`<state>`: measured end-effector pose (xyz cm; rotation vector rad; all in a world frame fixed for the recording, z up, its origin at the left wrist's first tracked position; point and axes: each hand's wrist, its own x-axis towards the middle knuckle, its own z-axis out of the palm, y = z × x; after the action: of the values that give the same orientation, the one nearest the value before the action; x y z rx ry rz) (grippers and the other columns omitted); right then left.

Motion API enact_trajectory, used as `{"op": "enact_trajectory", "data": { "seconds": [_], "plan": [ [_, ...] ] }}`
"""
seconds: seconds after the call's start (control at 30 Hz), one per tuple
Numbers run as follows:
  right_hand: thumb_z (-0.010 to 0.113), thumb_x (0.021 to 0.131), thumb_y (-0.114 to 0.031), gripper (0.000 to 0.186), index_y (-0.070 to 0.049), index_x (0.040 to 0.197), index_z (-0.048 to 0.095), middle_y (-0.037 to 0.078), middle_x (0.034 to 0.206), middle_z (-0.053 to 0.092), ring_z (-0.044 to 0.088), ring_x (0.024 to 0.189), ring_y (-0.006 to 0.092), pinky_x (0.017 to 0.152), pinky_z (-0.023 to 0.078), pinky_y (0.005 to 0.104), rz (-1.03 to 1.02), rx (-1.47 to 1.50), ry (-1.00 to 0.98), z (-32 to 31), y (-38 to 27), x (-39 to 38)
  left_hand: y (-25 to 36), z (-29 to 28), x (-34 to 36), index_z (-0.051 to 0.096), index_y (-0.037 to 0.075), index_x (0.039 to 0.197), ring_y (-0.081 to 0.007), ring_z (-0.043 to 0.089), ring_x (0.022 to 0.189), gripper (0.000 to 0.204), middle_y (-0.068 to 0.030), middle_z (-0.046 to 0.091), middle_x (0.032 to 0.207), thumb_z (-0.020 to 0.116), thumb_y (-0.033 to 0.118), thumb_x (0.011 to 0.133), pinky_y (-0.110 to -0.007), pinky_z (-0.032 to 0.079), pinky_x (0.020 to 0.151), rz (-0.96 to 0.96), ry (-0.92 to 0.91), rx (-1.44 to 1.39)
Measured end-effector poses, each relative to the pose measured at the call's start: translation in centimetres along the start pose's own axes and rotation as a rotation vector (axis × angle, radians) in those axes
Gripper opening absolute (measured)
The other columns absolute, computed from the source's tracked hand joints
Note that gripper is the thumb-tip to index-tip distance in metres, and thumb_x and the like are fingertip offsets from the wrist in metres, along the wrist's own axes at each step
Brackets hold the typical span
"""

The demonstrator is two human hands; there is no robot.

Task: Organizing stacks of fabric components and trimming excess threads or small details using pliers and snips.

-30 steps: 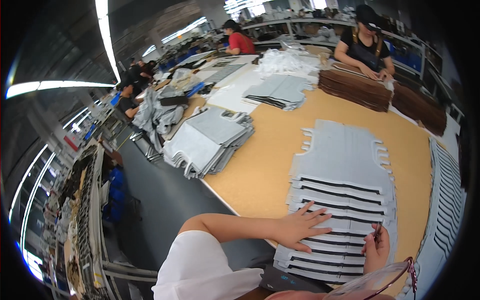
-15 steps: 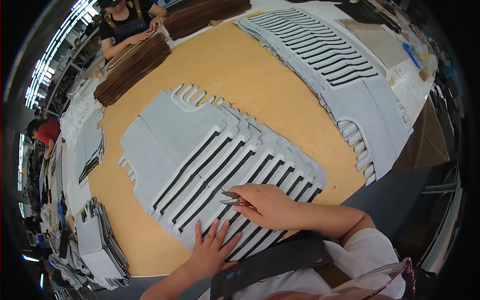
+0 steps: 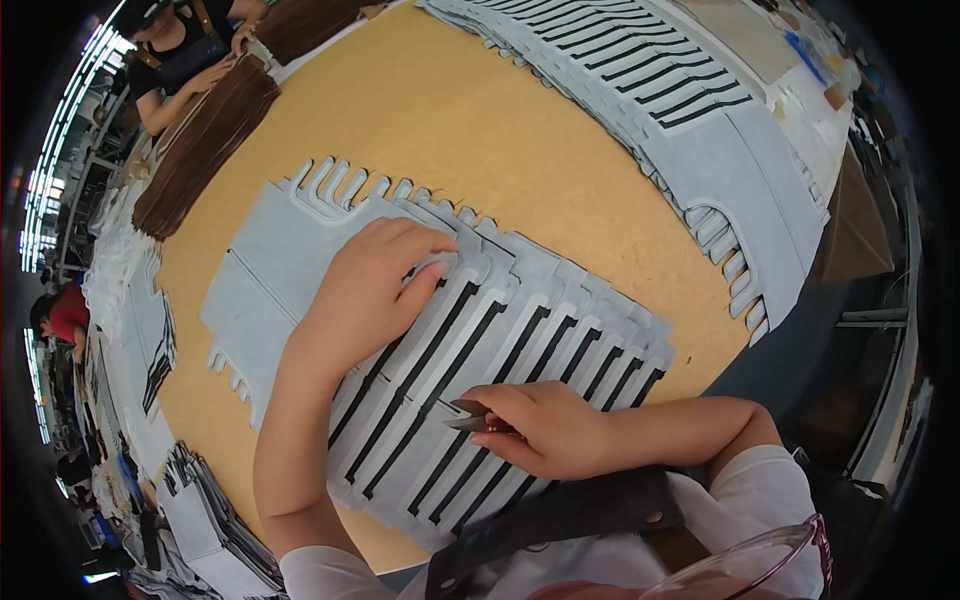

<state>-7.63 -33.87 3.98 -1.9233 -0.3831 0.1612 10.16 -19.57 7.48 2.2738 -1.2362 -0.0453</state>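
Observation:
Overlapping grey panels (image 3: 290, 245) with black strips along their edges lie fanned out in front of me. My left hand (image 3: 375, 280) reaches over the top panel, its thumb and fingers closed around the panel's far corner. In my right hand (image 3: 545, 430) are small thread snips (image 3: 466, 416) with red showing at the handle. Their blades are parted and hover over the striped edges near the middle of the row. My right fingers hide most of the handle.
A longer fan of similar grey panels (image 3: 735, 175) lies at the right of the tan tabletop (image 3: 440, 110). Stacked grey pieces (image 3: 215, 520) stand at the lower left. Brown strips (image 3: 205, 145) lie far left, beside a co-worker's hands (image 3: 212, 75). A blue tool (image 3: 806, 57) is far right.
My left hand has moved from lying flat on the near panels up to the top panel's far corner, where its fingers have closed. The right hand keeps the snips. My view has shifted somewhat.

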Motion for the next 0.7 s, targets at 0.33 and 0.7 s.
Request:
{"op": "enact_trajectory", "data": {
  "seconds": [0.33,0.7],
  "plan": [
    [0.064,0.086,-0.016,0.033,-0.001,0.111,0.047,0.013,0.077,0.060,0.062,0.064,0.0298,0.055,0.048,0.0380,0.118,0.095,-0.011,0.1,0.9,0.7,-2.5,2.2,5.0,0.068,0.011,0.092,-0.0243,0.053,0.090,0.024,-0.0052,0.062,0.090,0.073,0.021,0.071,-0.036,0.040,0.085,0.074,-0.481,-0.319],
    [0.051,0.097,-0.018,0.020,-0.002,0.107,0.048,0.001,0.075,0.049,0.048,0.059,0.0082,0.052,0.040,0.0221,0.624,0.883,-0.026,-1.0,0.6,2.2,-2.5,1.1,3.0,0.065,0.009,0.077,-0.0211,0.056,0.071,0.009,-0.0037,0.058,0.063,0.063,0.016,0.082,-0.047,0.021,0.112,0.098,-0.500,-0.351]
  ]
}}
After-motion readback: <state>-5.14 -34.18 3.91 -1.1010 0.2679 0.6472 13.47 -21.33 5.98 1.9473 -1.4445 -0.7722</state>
